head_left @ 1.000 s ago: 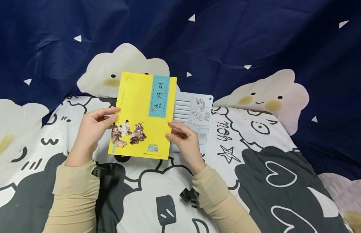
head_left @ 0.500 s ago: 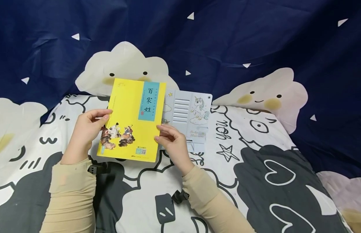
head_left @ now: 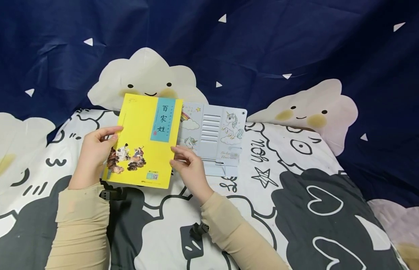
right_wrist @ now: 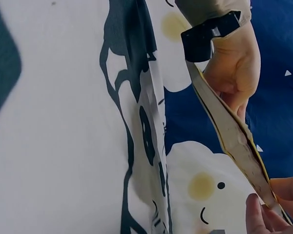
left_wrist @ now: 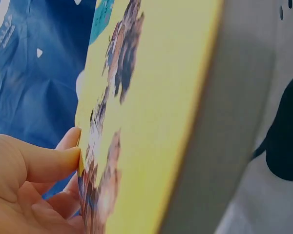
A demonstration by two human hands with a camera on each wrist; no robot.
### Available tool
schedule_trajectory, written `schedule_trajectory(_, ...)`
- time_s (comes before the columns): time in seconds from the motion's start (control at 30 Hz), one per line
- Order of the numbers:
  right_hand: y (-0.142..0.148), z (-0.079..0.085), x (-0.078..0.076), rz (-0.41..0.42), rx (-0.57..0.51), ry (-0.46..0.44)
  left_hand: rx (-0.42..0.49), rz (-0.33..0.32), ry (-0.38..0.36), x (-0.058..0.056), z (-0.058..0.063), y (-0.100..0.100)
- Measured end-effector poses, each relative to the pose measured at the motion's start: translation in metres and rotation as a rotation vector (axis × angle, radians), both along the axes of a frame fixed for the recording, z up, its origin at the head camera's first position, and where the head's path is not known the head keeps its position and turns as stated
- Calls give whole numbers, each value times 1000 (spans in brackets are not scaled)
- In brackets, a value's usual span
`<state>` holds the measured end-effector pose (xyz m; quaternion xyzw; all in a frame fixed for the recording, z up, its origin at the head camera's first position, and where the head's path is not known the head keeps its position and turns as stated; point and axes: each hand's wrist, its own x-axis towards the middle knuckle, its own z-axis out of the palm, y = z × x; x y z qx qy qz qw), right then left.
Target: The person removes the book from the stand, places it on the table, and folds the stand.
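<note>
A yellow paperback book point(head_left: 138, 123) with a blue title panel is held upright, its cover facing the head camera. My left hand point(head_left: 94, 155) pinches its left edge, thumb on the front cover and fingers behind, as the left wrist view of the hand point(left_wrist: 34, 178) shows. On the opposite edge, my right hand point(head_left: 190, 168) grips with thumb and fingers. Seen from the right wrist, the book's page edges point(right_wrist: 229, 126) run between both hands. Behind its right side stands a pale book stand point(head_left: 214, 146) printed with unicorns, partly covered by the book.
A bedspread point(head_left: 162, 232) with black and white cartoon prints lies under the arms. Behind it hangs a navy curtain point(head_left: 263, 41) with clouds and small white triangles. A small dark camera is strapped to each wrist.
Both hands have carried the book to the left and slightly down, away from the book stand. More of the stand's left side now shows. The stand itself stays in place.
</note>
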<state>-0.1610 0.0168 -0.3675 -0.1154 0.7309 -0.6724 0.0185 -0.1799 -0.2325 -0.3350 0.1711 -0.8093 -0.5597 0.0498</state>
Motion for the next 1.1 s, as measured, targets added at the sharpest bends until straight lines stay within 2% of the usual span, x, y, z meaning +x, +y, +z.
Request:
schedule_trajectory(0.13, -6, -2, 0, 35, -10, -33, 34, 26, -23, -1, -4, -3)
schedule_trajectory(0.3, -12, -5, -1, 65, -23, -66, 18, 50, -59, -3, -7, -6)
schedule_trajectory(0.53, -14, -13, -2, 95, -33, -148, 16, 52, -107, -6, -13, -10)
schedule_trajectory(0.77, -14, -21, -5, 127, -59, -203, 71, 38, -143, -7, -21, -12)
schedule_trajectory(0.87, -14, -24, -6, 137, -78, -238, 83, 30, -152, -7, -24, -13)
schedule_trajectory(1.1, -14, -30, -8, 171, -114, -323, 61, 10, -123, -6, -31, -16)
